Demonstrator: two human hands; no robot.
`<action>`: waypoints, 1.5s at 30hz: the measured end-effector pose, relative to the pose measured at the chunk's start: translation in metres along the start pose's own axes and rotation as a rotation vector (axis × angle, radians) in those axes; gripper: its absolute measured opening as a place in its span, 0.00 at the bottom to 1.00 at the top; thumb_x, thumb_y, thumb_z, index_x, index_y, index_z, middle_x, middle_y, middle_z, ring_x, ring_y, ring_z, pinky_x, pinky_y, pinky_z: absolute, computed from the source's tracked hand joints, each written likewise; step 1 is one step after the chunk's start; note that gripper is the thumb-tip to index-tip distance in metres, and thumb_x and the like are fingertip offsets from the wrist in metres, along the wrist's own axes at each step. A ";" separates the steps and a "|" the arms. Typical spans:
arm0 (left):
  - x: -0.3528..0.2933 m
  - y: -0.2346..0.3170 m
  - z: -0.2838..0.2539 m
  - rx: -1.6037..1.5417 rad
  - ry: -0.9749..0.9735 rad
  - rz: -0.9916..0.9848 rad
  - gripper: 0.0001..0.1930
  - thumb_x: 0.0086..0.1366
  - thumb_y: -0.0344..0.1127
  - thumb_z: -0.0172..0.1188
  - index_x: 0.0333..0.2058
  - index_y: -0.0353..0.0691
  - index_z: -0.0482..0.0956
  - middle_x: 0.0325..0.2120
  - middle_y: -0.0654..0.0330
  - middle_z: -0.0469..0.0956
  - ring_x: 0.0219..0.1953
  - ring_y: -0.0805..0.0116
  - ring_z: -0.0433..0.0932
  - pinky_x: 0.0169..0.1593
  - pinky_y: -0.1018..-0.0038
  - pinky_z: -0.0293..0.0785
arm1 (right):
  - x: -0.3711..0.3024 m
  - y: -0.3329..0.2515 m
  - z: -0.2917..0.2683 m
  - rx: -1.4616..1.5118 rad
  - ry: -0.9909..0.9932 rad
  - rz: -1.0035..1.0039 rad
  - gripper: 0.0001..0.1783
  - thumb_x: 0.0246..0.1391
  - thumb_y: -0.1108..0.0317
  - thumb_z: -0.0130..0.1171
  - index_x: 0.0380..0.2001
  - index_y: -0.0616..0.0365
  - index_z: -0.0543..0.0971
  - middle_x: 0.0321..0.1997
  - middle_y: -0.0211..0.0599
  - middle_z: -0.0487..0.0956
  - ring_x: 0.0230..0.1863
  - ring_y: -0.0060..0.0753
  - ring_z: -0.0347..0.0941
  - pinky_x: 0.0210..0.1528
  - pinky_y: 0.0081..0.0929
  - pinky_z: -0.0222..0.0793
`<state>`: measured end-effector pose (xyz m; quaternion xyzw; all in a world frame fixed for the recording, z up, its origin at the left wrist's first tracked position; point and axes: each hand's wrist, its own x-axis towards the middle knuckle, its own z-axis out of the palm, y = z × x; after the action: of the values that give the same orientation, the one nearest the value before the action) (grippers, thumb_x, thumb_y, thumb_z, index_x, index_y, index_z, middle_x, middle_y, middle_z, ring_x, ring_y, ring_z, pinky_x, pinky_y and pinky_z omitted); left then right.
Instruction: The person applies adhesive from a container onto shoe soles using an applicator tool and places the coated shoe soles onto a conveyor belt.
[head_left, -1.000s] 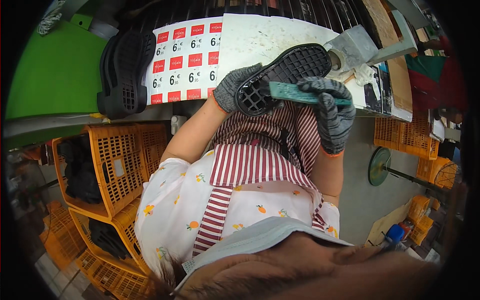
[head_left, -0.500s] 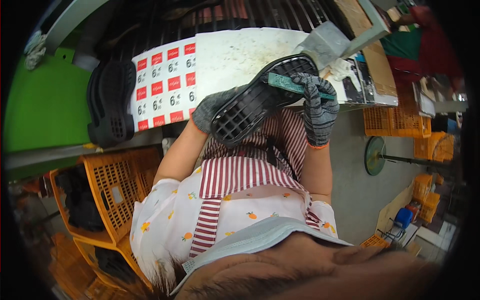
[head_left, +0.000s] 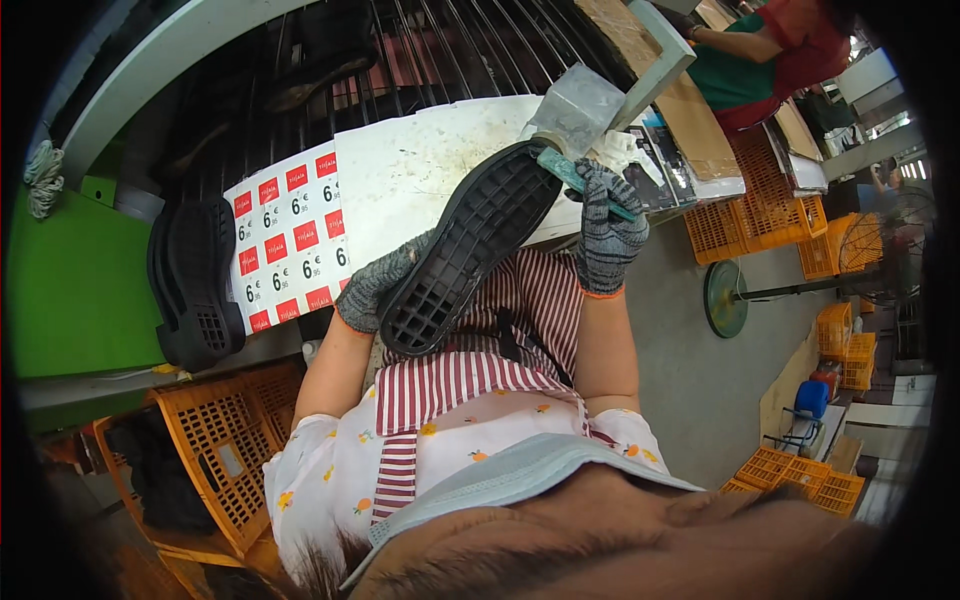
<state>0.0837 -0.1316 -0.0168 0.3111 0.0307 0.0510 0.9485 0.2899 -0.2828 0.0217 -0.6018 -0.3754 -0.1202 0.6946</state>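
Observation:
A black shoe sole (head_left: 465, 245) is held tilted over the front edge of the paper-covered bench, its hollow gridded side facing up. My gloved left hand (head_left: 382, 285) grips it by the left edge near the heel. My gloved right hand (head_left: 608, 228) is closed around a narrow teal brush (head_left: 562, 168), whose tip meets the toe end of the sole; its bristles cannot be made out. Beyond the toe stands a cloudy grey box-shaped container (head_left: 580, 108). Other black soles (head_left: 200, 280) lie together on the left.
White paper (head_left: 400, 170) and a sheet of red-and-white price labels (head_left: 290, 235) cover the bench, with a metal-bar rack (head_left: 440, 50) behind. A metal post (head_left: 650, 65) rises at right. Orange crates (head_left: 215, 460) stand lower left, others at right. A co-worker (head_left: 745, 60) is at upper right.
The brush tip has moved from the sole's middle toward its toe end. My hands and the sole appear lower and further left, and the whole view has shifted too.

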 end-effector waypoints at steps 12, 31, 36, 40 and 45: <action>-0.001 0.014 0.014 0.141 0.035 0.015 0.36 0.56 0.45 0.52 0.57 0.29 0.51 0.56 0.49 0.56 0.56 0.61 0.59 0.59 0.71 0.53 | 0.006 -0.011 -0.006 -0.081 0.004 0.175 0.08 0.49 0.74 0.56 0.33 0.68 0.75 0.28 0.36 0.77 0.28 0.20 0.72 0.35 0.18 0.69; 0.001 0.013 0.000 0.375 0.092 0.020 0.42 0.49 0.52 0.60 0.55 0.30 0.56 0.52 0.50 0.63 0.53 0.64 0.63 0.56 0.74 0.57 | -0.002 -0.005 0.012 -0.230 -0.380 0.184 0.09 0.50 0.73 0.53 0.35 0.65 0.74 0.32 0.38 0.77 0.34 0.26 0.73 0.39 0.20 0.68; 0.000 0.013 -0.001 0.367 0.173 0.015 0.41 0.49 0.52 0.59 0.56 0.31 0.55 0.52 0.51 0.63 0.53 0.65 0.63 0.56 0.74 0.57 | 0.000 -0.016 0.014 0.142 -0.462 0.595 0.11 0.53 0.71 0.50 0.39 0.66 0.71 0.33 0.39 0.77 0.32 0.23 0.73 0.33 0.17 0.69; 0.001 0.013 -0.001 0.380 0.167 0.012 0.41 0.50 0.51 0.58 0.56 0.31 0.55 0.52 0.51 0.63 0.53 0.65 0.63 0.56 0.73 0.56 | 0.007 -0.017 0.019 0.042 -0.278 0.452 0.11 0.53 0.70 0.52 0.37 0.66 0.72 0.29 0.35 0.77 0.28 0.20 0.71 0.30 0.16 0.68; 0.001 0.017 0.010 0.426 0.141 0.074 0.30 0.57 0.39 0.53 0.56 0.33 0.56 0.51 0.52 0.65 0.52 0.67 0.65 0.55 0.75 0.58 | -0.001 -0.015 0.026 -0.060 -0.442 0.427 0.11 0.54 0.71 0.50 0.38 0.67 0.71 0.33 0.39 0.77 0.34 0.24 0.73 0.36 0.18 0.69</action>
<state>0.0838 -0.1240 0.0010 0.5008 0.0956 0.0997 0.8545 0.2701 -0.2631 0.0325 -0.6987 -0.3789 0.1512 0.5877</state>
